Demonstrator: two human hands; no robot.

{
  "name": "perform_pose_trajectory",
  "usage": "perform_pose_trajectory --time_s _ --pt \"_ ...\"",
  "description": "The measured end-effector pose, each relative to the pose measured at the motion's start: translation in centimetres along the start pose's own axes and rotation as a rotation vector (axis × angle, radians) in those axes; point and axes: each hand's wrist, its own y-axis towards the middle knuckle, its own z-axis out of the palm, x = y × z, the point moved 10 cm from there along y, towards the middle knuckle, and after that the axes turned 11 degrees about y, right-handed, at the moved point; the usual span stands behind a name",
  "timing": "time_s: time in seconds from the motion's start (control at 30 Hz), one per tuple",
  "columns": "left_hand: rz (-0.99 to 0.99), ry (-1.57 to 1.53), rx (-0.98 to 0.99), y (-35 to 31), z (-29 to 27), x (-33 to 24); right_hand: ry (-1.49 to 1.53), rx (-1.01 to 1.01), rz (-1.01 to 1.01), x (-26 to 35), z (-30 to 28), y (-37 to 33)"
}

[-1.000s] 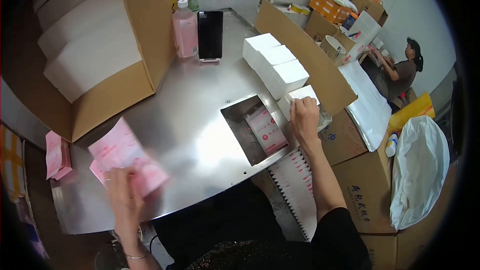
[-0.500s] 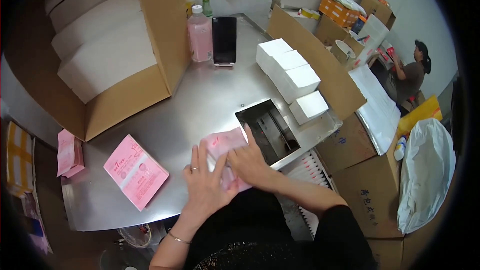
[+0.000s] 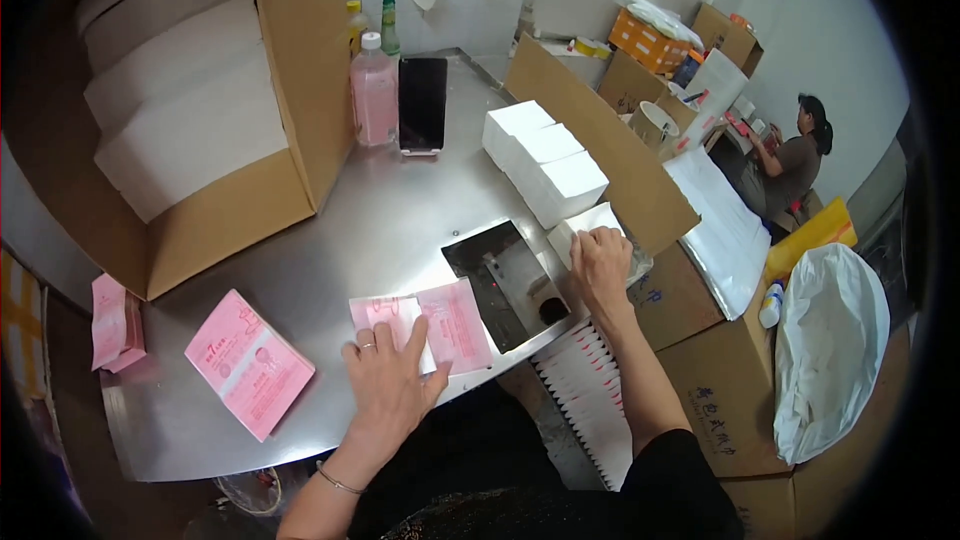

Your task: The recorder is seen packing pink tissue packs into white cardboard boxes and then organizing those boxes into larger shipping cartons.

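My left hand [image 3: 385, 385] rests on the steel table's near side, fingers spread over a small white tissue stack [image 3: 408, 323]. That stack lies on a printed pink wrapper sheet [image 3: 458, 325], whose right half spreads out flat. My right hand [image 3: 602, 262] reaches out to the right, fingers bent over the nearest white tissue block [image 3: 566, 232] and gripping it; its fingertips are partly hidden. Beyond that block, more white tissue blocks [image 3: 555, 162] stand in a row. A stack of pink printed wrappers [image 3: 250, 365] lies to the left of my left hand.
A rectangular opening [image 3: 470, 258] is cut into the steel table [image 3: 340, 260]. A large carton [image 3: 230, 185] with white stacks stands far left, near a pink bottle [image 3: 374, 100] and a phone [image 3: 422, 105]. Cartons [image 3: 715, 395] and a white bag [image 3: 832, 350] fill the right; a person [image 3: 800, 155] works behind.
My right hand has left the pink wrapper and moved right onto the nearest white block. The wrapper, folded under both hands before, now lies opened out with a white stack on it.
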Motion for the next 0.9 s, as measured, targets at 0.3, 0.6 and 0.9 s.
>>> perform_pose_trajectory --time_s 0.3,0.6,0.9 --pt "0.125 0.139 -0.053 0.6 -0.2 -1.4 0.295 -0.070 0.063 -3.1 -0.1 0.3" --pt "0.176 -0.079 -0.130 0.2 0.4 -1.7 0.259 -0.177 -0.098 -1.1 -1.8 0.1" --pt "0.154 -0.251 -0.101 -0.1 -1.1 0.1 0.639 0.206 -0.573 20.9 0.2 -7.3"
